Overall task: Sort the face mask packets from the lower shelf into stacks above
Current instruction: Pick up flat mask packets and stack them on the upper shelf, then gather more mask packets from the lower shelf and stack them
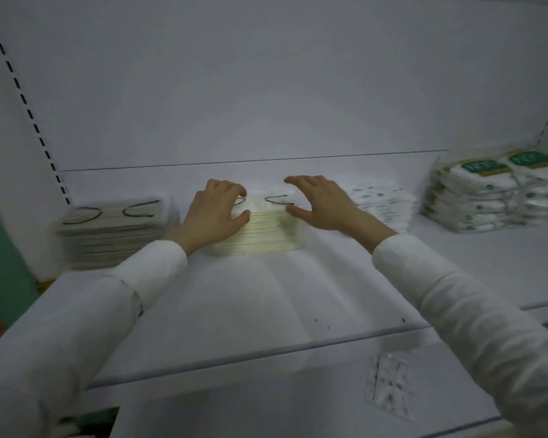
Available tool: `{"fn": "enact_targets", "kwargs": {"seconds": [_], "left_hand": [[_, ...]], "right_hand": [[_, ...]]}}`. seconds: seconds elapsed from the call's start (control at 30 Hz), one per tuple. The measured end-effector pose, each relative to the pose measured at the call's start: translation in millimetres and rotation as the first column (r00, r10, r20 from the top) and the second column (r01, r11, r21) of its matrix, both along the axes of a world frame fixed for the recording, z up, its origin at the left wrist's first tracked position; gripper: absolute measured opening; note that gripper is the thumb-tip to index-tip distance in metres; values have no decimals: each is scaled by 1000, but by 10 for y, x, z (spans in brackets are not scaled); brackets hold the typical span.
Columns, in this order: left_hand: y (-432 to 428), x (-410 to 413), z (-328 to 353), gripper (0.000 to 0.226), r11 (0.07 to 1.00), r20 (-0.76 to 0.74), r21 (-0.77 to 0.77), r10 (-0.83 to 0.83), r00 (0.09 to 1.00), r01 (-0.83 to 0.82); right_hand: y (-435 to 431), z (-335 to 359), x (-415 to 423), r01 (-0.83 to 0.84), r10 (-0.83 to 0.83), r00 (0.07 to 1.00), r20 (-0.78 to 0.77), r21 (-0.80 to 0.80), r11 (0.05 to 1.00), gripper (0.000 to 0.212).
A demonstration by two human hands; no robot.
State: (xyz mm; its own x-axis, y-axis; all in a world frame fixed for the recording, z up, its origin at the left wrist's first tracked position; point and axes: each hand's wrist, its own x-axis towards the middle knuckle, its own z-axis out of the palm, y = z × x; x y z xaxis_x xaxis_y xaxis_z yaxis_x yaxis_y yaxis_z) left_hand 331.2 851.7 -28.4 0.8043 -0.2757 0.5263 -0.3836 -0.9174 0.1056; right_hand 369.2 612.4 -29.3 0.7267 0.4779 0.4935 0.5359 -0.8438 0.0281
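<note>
Yellowish mask stack [263, 237] between both hands, left hand [214, 213] seemingly clasping its left end, right hand [320, 205] spread loose alongside

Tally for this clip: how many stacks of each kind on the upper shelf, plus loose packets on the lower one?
Grey stack of mask packets with black ear loops: 1
Pale yellow stack of mask packets: 1
White stack of blue-patterned packets: 1
Stacks of white packets with green labels: 2
Loose clear patterned packet, lower shelf: 1
Total: 6
</note>
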Motion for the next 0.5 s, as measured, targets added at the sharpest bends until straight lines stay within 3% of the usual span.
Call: {"fn": "enact_targets", "kwargs": {"seconds": [0.2,0.33,0.5], "left_hand": [[-579,-279,50,39,996,-39,49,-73,997,74],[-1006,-471,65,41,984,-60,134,-110,992,117],[-1535,-737,99,39,979,-39,121,-158,987,162]], "right_hand": [[-348,91,-526,81,-70,994,82,-136,987,51],[-707,121,-864,184,-182,983,29,-109,977,55],[-1270,138,-1224,218,-216,976,27,-86,972,54]]}}
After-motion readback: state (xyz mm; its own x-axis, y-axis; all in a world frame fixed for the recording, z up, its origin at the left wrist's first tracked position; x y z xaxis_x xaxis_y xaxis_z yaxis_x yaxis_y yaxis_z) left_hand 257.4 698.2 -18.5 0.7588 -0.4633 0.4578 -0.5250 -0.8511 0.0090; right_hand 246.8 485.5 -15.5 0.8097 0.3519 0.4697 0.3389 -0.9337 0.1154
